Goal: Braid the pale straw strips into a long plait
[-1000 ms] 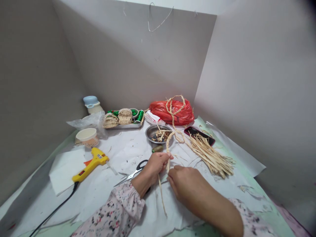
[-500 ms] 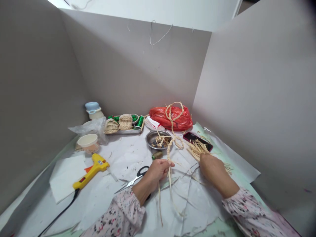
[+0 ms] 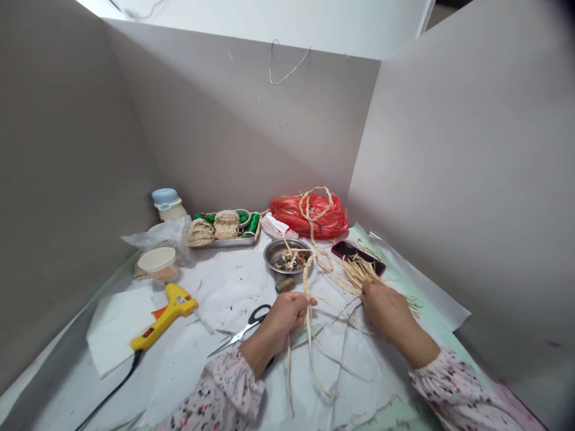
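My left hand [image 3: 290, 311] is closed in a pinch on the lower end of a pale raffia braid [image 3: 306, 280]. Loose strands hang below the fingers toward me. From the pinch the braid runs away past the bowl, bends, and loops over the red plastic bag [image 3: 285, 214]. On the right, my right hand [image 3: 386, 308] rests at a bundle of loose raffia strands [image 3: 357, 270], its fingers curled down onto some of them; the fingertips are partly hidden. Partly under my left forearm lie scissors [image 3: 245, 332] with black handles.
A steel bowl [image 3: 268, 263] of scraps stands mid-table, with a small spool [image 3: 284, 284] before it. Left are a yellow glue gun [image 3: 162, 320], a paper cup [image 3: 158, 263] and a lidded bottle [image 3: 168, 203]. A tray [image 3: 231, 242] holds cord and green thread. A phone [image 3: 359, 256] lies right.
My right hand has drawn back very slightly at the raffia bundle. My left hand keeps its pinch on the braid. The whole view has shifted a little.
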### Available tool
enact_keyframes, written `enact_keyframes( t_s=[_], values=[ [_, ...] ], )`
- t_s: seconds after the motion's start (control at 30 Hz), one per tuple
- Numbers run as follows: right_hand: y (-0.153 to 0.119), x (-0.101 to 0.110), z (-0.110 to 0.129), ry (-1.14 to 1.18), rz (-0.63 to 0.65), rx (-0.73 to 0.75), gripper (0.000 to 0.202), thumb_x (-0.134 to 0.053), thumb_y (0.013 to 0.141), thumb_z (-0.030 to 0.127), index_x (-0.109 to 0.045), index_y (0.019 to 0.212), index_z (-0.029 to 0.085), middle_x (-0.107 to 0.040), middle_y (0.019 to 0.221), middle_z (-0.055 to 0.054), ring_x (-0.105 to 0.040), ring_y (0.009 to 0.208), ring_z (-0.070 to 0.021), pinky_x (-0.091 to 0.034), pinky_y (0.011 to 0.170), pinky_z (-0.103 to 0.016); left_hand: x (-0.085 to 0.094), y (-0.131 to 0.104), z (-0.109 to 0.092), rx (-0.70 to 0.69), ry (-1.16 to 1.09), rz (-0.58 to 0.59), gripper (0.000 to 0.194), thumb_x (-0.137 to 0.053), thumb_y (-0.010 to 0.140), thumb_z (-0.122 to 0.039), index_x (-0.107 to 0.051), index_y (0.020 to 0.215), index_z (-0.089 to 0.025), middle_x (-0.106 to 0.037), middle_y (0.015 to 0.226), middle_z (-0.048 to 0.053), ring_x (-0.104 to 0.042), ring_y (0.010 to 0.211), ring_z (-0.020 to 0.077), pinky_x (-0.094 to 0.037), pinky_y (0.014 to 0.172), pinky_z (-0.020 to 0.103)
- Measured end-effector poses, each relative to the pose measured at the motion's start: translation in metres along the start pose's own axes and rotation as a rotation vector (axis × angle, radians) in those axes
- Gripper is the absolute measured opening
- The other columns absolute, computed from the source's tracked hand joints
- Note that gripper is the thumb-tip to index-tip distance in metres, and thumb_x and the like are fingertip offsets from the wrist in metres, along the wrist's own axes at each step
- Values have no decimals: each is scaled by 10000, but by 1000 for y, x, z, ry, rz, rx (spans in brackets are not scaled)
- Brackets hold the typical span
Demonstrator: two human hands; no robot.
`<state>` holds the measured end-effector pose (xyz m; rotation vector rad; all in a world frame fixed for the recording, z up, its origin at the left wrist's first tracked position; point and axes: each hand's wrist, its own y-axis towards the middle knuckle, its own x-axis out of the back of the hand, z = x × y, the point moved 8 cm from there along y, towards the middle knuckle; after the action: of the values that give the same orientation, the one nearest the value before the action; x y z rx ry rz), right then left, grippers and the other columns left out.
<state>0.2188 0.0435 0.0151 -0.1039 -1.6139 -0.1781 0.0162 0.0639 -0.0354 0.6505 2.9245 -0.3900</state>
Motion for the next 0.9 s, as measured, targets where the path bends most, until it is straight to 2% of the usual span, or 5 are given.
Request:
enact_keyframes(
  t_s=[0.23,0.4,0.53,0.73,0.9],
  values=[
    [0,17,-10,383,-93,-102,181,-407,904,237,-567,968,180,-678,788,-78,-624,706,-205,-338,582,-274,-4,-3,-5,6,7,2,265,-575,718,-332,-611,839,-99,-257,466,-119,-149,393,38,-58,417,237],
    [6,1,-10,1013,-34,-96,227,-508,810,252,-544,1022,182,-642,614,0,-598,585,-177,-393,547,-263,-5,-3,-4,9,0,16,288,-590,718,-355,-614,848,-99,-255,462,-121,-156,386,35,-58,421,239],
    [7,-9,3,1510,21,-88,348,-648,717,323,-578,1018,163,-660,665,-23,-630,625,-180,-452,535,-267,-5,-2,-1,21,-8,20,296,-598,712,-362,-613,847,-99,-270,476,-120,-156,384,31,-59,419,239],
    [-19,6,9,1653,-505,9,259,-641,803,346,-505,968,200,-595,812,-14,-653,714,-166,-512,561,-264,-7,-4,-7,12,6,10,307,-593,708,-368,-605,850,-96,-265,442,-126,-162,378,35,-64,419,234],
    [-50,19,36,1392,-709,414,153,-531,878,151,-482,1003,227,-575,946,-50,-639,829,-168,-546,689,-322,-10,-5,-10,17,-8,25,281,-589,699,-334,-602,838,-91,-270,440,-125,-148,384,34,-57,421,237]
  ],
)
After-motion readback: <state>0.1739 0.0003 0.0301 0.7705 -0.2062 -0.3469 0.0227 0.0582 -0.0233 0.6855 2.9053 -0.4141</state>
